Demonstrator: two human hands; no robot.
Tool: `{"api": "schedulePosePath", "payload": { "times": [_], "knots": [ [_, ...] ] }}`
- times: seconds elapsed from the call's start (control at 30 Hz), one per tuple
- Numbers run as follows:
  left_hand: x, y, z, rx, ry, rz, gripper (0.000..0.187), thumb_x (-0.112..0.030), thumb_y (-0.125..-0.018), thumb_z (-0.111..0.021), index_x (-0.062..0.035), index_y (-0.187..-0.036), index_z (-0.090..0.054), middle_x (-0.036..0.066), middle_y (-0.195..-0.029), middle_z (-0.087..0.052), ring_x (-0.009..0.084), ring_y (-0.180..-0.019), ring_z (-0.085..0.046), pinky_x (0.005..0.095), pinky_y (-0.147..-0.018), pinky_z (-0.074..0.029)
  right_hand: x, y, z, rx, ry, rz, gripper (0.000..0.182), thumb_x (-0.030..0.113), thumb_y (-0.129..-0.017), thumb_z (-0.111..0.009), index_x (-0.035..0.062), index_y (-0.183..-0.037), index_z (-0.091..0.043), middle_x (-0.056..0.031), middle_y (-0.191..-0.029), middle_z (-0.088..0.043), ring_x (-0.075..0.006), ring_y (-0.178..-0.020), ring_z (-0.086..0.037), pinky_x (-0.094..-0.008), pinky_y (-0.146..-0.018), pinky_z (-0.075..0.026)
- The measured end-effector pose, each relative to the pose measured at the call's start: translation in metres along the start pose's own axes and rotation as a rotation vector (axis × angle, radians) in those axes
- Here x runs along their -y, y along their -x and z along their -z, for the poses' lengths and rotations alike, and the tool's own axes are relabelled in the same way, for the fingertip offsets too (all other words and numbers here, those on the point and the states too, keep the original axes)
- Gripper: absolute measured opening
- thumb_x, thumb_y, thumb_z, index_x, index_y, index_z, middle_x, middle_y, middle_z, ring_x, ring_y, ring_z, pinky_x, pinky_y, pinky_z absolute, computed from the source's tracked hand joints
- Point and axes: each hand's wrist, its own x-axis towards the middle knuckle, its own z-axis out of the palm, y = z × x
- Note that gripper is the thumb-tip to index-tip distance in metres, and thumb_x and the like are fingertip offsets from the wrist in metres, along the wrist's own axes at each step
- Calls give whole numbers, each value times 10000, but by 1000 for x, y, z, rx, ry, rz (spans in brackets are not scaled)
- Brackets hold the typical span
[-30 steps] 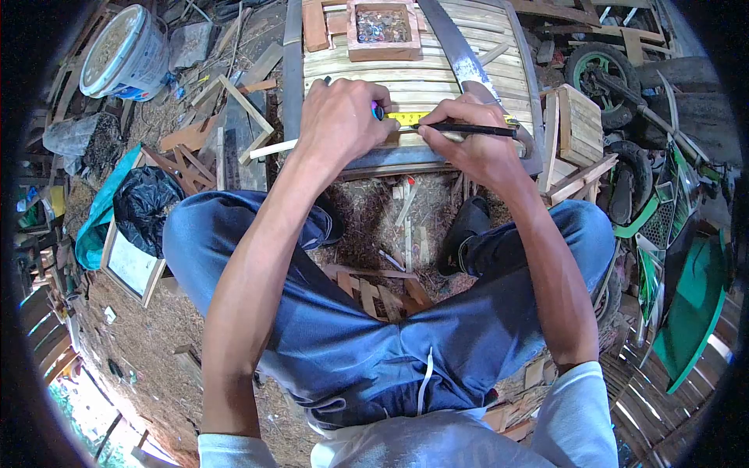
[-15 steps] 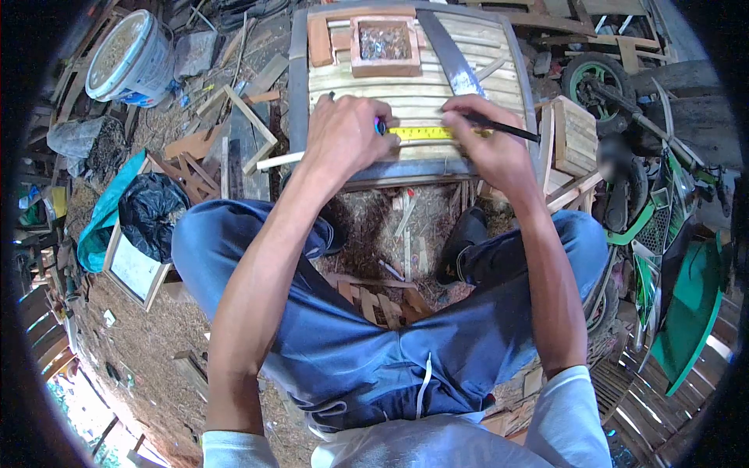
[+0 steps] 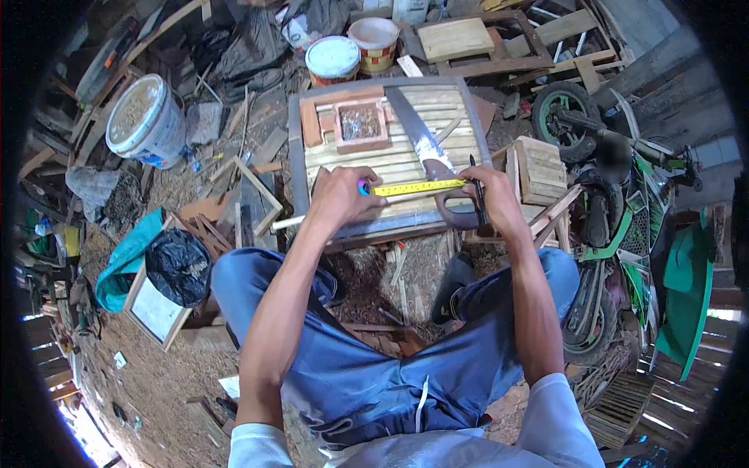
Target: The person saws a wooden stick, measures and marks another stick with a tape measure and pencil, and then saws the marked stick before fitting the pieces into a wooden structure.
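Observation:
A yellow tape measure [image 3: 417, 188] stretches between my hands above the slatted work surface [image 3: 312, 160]. My left hand [image 3: 343, 191] is closed around its case, where a blue and purple part shows, and a thin wood strip [image 3: 290, 222] runs beneath. My right hand [image 3: 493, 195] pinches the tape's other end and also holds a dark pencil [image 3: 477, 191] upright. A handsaw [image 3: 417, 132] lies on the slats, its handle close to my right hand. Behind my left hand sits a small square wooden frame [image 3: 363, 145] on the surface.
Two buckets [image 3: 333, 60] [image 3: 374, 43] stand beyond the work surface, and a large white bucket [image 3: 144, 121] is at the left. A slatted wooden box [image 3: 540, 171] and a green motorbike [image 3: 624, 226] are at the right. Wood scraps lie around.
The view has tilted up, showing more floor beyond the surface. The tape is pulled out longer, my right hand is farther from the left, and the pencil has turned upright. The saw handle now shows.

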Motion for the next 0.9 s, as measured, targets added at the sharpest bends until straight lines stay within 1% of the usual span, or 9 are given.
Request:
{"api": "schedulePosePath", "payload": {
  "times": [0.13, 0.23, 0.37, 0.47, 0.57, 0.6, 0.7, 0.83, 0.9],
  "knots": [
    [-19, -11, 7, 71, 3, 0, 543, -241, -647, -864, -71, -1124, -668, 154, -1058, -702, 320, -1038, -648, 491, -926, -435, 9, 0, 8, -147, -11, 53, 225, -8, -776, -682, -11, -1000, -658, -185, -953, -668, -368, -921, -639, -400, -808, -490],
    [-21, -20, -1, 67, 25, -130, 579, -225, -667, -855, -64, -1172, -621, 143, -1096, -683, 285, -1078, -637, 405, -938, -449, 16, -4, 3, -244, 13, 123, 226, -5, -773, -683, -2, -999, -664, -179, -958, -668, -360, -936, -636, -400, -817, -489],
    [-34, -27, -8, 9, 263, -193, 436, -102, -684, -815, -35, -1034, -564, 129, -993, -612, 255, -983, -608, 354, -874, -479, 45, -12, -12, -163, -144, 157, 269, -37, -784, -596, -7, -1041, -670, -194, -1027, -677, -360, -997, -640, -401, -870, -497],
    [-40, -22, 4, -25, 316, -84, 433, -164, -709, -831, -13, -1019, -571, 138, -956, -647, 231, -915, -635, 347, -824, -493, 59, -23, -27, -135, -268, 211, 268, -28, -862, -591, 28, -1117, -650, -211, -1015, -684, -357, -954, -669, -394, -821, -519],
    [-27, -13, 19, -100, 351, 86, 455, -205, -734, -840, 9, -1060, -606, 125, -950, -677, 195, -869, -653, 329, -782, -516, 68, -34, -41, -58, -358, -51, 303, -28, -892, -558, 45, -1175, -637, -151, -989, -711, -291, -927, -696, -369, -805, -520],
    [-20, -11, 20, -159, 373, 125, 458, -207, -740, -838, 13, -1070, -611, 120, -953, -679, 188, -873, -652, 326, -785, -519, 74, -38, -47, -139, -416, 33, 328, -4, -920, -512, 67, -1224, -612, -152, -942, -709, -290, -886, -704, -368, -772, -523],
    [13, -9, 26, -265, 467, 247, 459, -223, -785, -802, 26, -1129, -627, 122, -973, -694, 177, -882, -656, 319, -792, -522, 87, -44, -50, -81, -265, -50, 297, 54, -909, -558, 88, -1196, -627, -213, -868, -671, -348, -815, -674, -459, -711, -506],
    [43, -4, 24, -414, 671, 511, 400, -179, -845, -729, 26, -1177, -639, 150, -1006, -701, 189, -878, -665, 325, -783, -520, 83, -47, -75, -200, 37, 90, 184, 175, -848, -701, 50, -982, -725, -188, -904, -663, -353, -756, -634, -481, -677, -504],
    [54, -7, 20, -438, 820, 578, 422, -202, -825, -750, 12, -1172, -643, 171, -1017, -700, 210, -866, -677, 332, -781, -525, 89, -50, -86, -88, 1, 2, 216, 232, -833, -718, 30, -908, -731, -178, -901, -625, -359, -925, -607, -482, -792, -480]
  ]
}}
